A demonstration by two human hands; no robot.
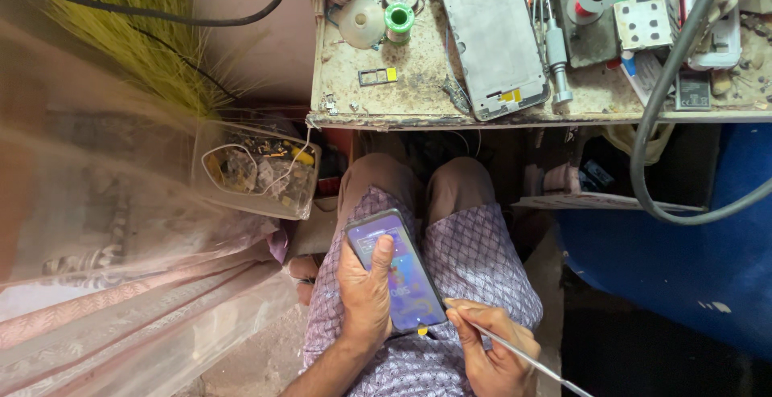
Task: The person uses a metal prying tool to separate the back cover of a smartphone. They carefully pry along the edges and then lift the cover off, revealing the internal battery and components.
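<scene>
Left hand (363, 296) grip grasps the lit smartphone (397, 270) over the lap. Right hand (492, 350) grip pinches a thin metal tool (527, 361), tip at the smartphone's lower edge.

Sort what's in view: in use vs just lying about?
In use: smartphone in left hand; thin metal tool in right hand.
Lying about: bare phone frame, green spool, SIM tray, scrap tub, grey cable.
</scene>
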